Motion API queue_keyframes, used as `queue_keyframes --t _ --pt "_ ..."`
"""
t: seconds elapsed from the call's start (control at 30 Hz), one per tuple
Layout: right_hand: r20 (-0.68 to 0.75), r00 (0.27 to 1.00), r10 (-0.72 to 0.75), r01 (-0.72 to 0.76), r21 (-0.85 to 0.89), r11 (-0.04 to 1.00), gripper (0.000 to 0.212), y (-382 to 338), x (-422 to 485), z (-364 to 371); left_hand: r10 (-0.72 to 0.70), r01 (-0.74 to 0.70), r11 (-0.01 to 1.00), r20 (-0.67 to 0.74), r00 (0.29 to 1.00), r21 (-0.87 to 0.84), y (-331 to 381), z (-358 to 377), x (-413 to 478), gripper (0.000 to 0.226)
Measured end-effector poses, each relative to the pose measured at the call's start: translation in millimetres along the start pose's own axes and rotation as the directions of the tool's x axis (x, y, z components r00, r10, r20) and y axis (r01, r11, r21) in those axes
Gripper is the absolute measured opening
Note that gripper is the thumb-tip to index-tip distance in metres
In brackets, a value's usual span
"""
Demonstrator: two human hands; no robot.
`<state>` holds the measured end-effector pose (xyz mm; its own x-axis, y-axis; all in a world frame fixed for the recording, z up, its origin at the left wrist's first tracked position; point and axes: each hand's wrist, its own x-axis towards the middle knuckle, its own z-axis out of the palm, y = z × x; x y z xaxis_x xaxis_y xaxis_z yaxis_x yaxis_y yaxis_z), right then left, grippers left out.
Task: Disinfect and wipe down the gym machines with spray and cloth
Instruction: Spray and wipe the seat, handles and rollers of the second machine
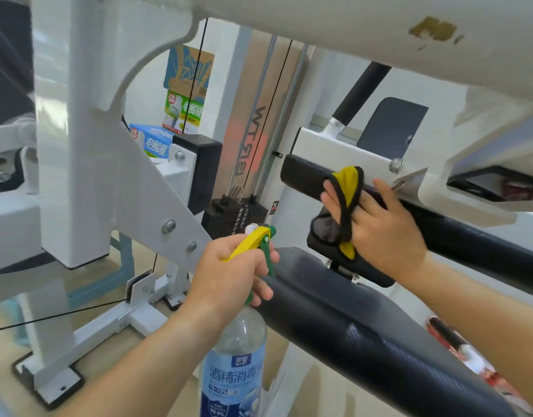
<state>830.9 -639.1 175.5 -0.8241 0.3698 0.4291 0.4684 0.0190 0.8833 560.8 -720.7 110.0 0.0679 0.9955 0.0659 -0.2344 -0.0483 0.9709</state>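
I am holding the spray bottle [233, 353] just to the left of the long black pad [364, 326], a rounded cushion with a glossy, finely woven skin. The bottle is clear, smooth plastic with a blue printed label around its lower body. My left hand [229, 272] is gripping its neck, with the fingers [259, 291] curling around the green stem and trigger under the yellow plastic trigger head [253, 240], right at the pad's upper left edge.

Beyond the pad's far end, my right hand [379, 233] is pressing the cloth [348, 200] against a smaller black cushion [304, 176], a matte, block-shaped one with rounded corners. The cloth is soft, yellow on one face and grey on the other, with black stitched edging. It is looping over and between my nearly straight fingers, which are pinching it in place.

To the left of the pad, the white frame [88, 182] is rising in flat painted steel plates and square tubes joined by round bolts. Further behind the pad's far end, a black weight stack [232, 215] is sitting under thin black cables and shiny guide rods. Past that, printed cardboard boxes [182, 112] are standing stacked.
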Motion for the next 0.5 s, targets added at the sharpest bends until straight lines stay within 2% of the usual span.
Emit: queue_keyframes --t 0.1,0.17,0.23,0.27,0.3,0.33,0.37,0.4,0.43,0.47,0.5 --pt "-0.027 1.000 -0.007 0.007 0.005 1.000 0.046 11 -23 -1 -0.011 0.011 1.000 0.009 1.000 -0.010 -1 0 -2 0.029" --pt "-0.078 0.996 0.039 -0.030 0.114 0.993 0.039 -1 -32 -6 -0.017 0.017 1.000 0.010 1.000 -0.014 0 1 -3 0.028" --pt "-0.013 0.980 0.197 -0.182 0.324 0.928 0.035 -24 -41 -14 -0.016 0.016 1.000 -0.002 1.000 -0.010 0 3 -3 0.027" --pt "0.086 0.940 0.330 -0.331 0.460 0.824 0.037 -39 -45 -19 -0.014 0.014 1.000 -0.003 1.000 -0.013 0 4 -3 0.027" --pt "0.213 0.856 0.472 -0.500 0.578 0.646 0.037 -55 -43 -27 -0.011 0.011 1.000 -0.003 1.000 -0.022 1 6 -4 0.027" --pt "0.359 0.715 0.600 -0.655 0.645 0.394 0.033 -70 -38 -32 -0.007 0.006 1.000 -0.001 1.000 -0.031 2 7 -4 0.027" --pt "0.516 0.505 0.692 -0.763 0.641 0.079 0.027 -83 -29 -34 -0.004 0.004 0.999 0.000 1.000 -0.035 3 9 -5 0.027" --pt "0.674 0.209 0.708 -0.744 0.580 -0.332 0.021 -94 -18 -30 -0.004 0.004 0.999 -0.003 1.000 -0.034 2 10 -6 0.027" --pt "0.816 -0.088 0.571 -0.507 0.456 -0.731 0.022 -98 -2 -24 -0.001 0.001 1.000 -0.007 1.000 -0.030 2 9 -6 0.027" --pt "0.908 -0.243 0.341 -0.127 0.318 -0.939 0.027 -100 12 -20 0.000 0.000 1.000 -0.009 1.000 -0.025 1 9 -7 0.027" --pt "0.949 -0.259 0.181 0.177 0.231 -0.957 0.032 -96 22 -15 0.001 -0.001 1.000 -0.011 1.000 -0.018 0 8 -8 0.026"
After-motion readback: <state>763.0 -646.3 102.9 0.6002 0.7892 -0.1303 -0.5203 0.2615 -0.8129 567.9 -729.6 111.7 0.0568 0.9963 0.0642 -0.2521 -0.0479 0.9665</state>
